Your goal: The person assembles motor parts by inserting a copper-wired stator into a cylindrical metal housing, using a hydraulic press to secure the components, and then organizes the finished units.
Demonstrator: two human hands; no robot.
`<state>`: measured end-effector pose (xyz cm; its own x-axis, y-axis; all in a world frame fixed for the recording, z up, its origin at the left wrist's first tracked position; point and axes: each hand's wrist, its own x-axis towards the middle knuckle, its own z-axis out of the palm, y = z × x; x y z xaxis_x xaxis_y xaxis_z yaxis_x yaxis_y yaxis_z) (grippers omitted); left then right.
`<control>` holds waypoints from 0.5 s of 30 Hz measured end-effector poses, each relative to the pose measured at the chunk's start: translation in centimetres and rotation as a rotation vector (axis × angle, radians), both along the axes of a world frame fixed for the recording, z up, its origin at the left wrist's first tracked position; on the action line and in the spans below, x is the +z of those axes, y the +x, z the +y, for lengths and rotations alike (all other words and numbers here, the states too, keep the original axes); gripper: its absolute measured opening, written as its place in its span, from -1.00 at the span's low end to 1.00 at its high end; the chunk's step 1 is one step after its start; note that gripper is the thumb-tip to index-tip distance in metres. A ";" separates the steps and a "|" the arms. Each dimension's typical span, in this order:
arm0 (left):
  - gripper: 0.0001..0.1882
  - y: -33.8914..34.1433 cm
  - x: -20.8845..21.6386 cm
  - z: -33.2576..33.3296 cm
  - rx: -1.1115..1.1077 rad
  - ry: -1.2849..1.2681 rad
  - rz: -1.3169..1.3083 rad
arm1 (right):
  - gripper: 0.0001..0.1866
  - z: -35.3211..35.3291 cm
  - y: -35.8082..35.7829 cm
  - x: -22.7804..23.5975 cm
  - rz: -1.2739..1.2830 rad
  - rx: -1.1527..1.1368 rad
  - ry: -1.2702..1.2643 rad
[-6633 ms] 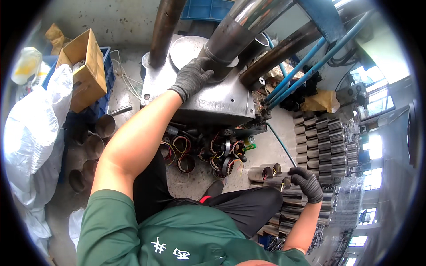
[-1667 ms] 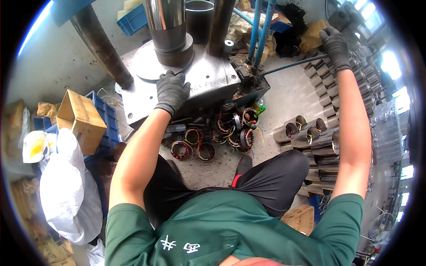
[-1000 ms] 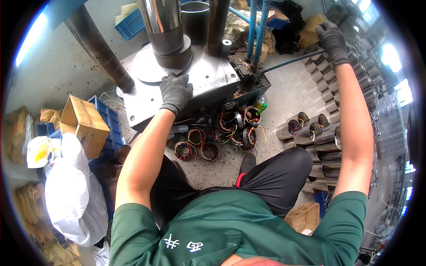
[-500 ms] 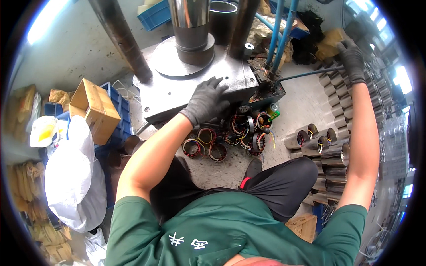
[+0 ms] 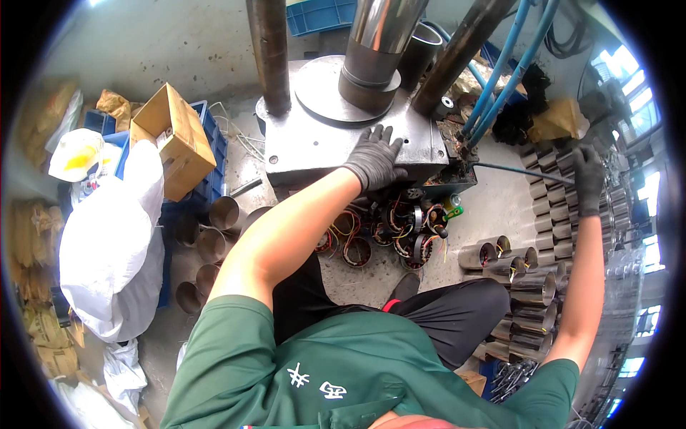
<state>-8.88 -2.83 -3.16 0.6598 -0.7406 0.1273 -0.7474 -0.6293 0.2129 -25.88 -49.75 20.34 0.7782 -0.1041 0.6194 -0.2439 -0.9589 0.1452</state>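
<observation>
My left hand [image 5: 375,159], in a dark grey glove, lies flat with spread fingers on the front edge of a metal press bed [image 5: 307,154]. Behind it a shiny ram [image 5: 375,32] comes down to a round plate [image 5: 314,93] on the bed. Out to the right, my gloved right hand [image 5: 588,180] is closed round the end of a thin lever rod [image 5: 522,171] that runs from the press's right side. Below the bed, several motor stators [image 5: 400,222] with coloured wires sit on the floor between my feet.
Rows of metal cylinders [image 5: 550,214] stand along the right, some with wires inside. At the left are an open cardboard box [image 5: 182,161], a white sack [image 5: 107,250] and more cylinders [image 5: 212,245]. Blue hoses [image 5: 511,64] rise behind the press. A green-handled tool [image 5: 454,213] lies by the stators.
The view has turned, so the press appears further right. My right hand has moved nearer with the lever end, away from the brown bag. My left hand remains on the bed.
</observation>
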 end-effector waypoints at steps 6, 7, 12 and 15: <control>-0.16 -4.4 -0.2 0.3 -0.387 -0.128 0.068 | -0.79 1.5 -11.2 -5.5 0.236 0.010 0.314; -0.24 -4.8 -0.1 0.5 -0.453 -0.133 0.163 | -0.79 3.7 -11.6 -5.6 0.298 -0.060 0.337; -0.58 -4.1 2.6 1.4 -0.490 -0.159 0.283 | -0.76 19.2 -2.2 -0.1 0.280 0.337 0.070; -0.73 -1.6 3.3 0.4 -0.279 -0.207 0.238 | -0.75 27.0 6.9 2.2 0.116 0.668 0.030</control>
